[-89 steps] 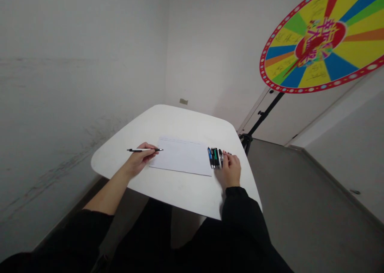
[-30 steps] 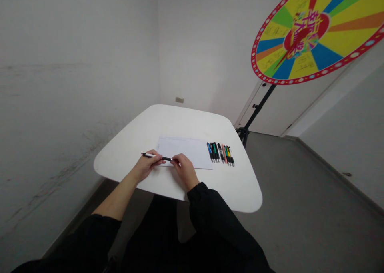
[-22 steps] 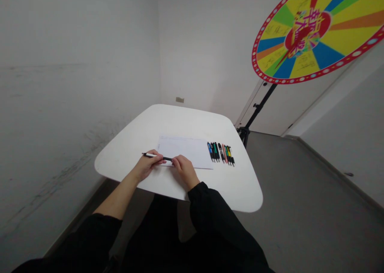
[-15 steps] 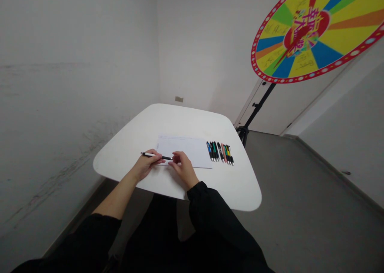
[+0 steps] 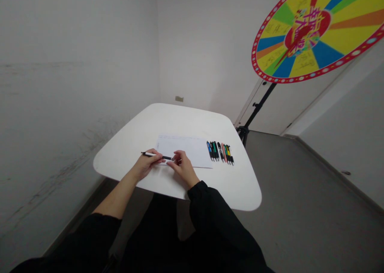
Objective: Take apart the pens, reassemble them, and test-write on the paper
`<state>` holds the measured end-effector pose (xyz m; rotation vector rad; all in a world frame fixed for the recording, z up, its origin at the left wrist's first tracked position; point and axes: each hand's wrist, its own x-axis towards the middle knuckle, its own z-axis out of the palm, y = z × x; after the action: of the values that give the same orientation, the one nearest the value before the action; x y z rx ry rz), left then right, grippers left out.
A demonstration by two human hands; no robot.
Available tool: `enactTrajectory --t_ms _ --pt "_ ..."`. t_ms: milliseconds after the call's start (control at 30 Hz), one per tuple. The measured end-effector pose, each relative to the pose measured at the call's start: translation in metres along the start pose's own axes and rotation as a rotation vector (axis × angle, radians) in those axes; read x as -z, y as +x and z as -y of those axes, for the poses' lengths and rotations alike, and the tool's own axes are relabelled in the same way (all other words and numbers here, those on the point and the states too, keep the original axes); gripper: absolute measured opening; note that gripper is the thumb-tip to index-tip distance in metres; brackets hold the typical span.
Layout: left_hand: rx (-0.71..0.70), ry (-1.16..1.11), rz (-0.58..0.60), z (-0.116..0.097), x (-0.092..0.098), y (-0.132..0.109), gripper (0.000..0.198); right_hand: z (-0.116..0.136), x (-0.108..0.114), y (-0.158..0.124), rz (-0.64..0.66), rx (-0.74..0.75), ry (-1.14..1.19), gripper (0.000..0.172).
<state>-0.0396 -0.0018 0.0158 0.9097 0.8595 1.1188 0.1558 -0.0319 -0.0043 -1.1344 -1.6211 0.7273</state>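
The left hand [image 5: 147, 164] grips a pen [image 5: 167, 158] above the near edge of the paper [image 5: 195, 150]; the right hand [image 5: 184, 170], thumb and fingers apart, flanks its tip, contact unclear. Other pens [image 5: 220, 152] lie by the right edge of the table [image 5: 180, 119].

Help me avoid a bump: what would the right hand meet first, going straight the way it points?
Probably the pen in the left hand, at its tip; depth is unclear, so the right hand may be touching it.
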Motion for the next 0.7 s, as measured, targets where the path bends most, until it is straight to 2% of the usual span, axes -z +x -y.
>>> enactTrajectory --t_ms 67,200,333,433,467,533,633,700 --pt "0.012 -0.005 -0.006 0.0002 0.0004 0.0003 0.036 0.0007 0.0012 0.0006 0.015 -0.01 -0.045 0.021" --pt "0.017 -0.002 -0.011 -0.0002 0.0001 0.0004 0.037 -0.0008 0.0035 0.0017 0.076 0.01 -0.114 0.031" --pt "0.011 -0.011 -0.006 -0.0011 -0.001 -0.0002 0.039 -0.0045 0.0018 0.0019 0.011 0.04 -0.057 0.015" --pt "0.004 -0.007 0.001 -0.0013 -0.0016 -0.0004 0.038 -0.0045 0.0004 0.0016 -0.007 0.005 0.046 0.039" --pt "0.002 -0.003 0.002 -0.0013 -0.0017 -0.0004 0.037 -0.0038 0.0005 0.0013 -0.003 -0.014 0.059 0.038" --pt "0.003 0.004 -0.003 -0.0011 -0.002 -0.0001 0.036 -0.002 0.0015 0.0008 0.013 -0.041 0.042 0.023" --pt "0.005 0.001 -0.017 -0.0005 -0.002 0.0004 0.036 -0.0005 0.0035 0.0006 0.036 -0.038 -0.018 0.03" --pt "0.005 -0.001 -0.021 0.0001 -0.0018 0.0006 0.036 -0.0008 0.0041 0.0011 0.023 -0.013 -0.022 0.023"
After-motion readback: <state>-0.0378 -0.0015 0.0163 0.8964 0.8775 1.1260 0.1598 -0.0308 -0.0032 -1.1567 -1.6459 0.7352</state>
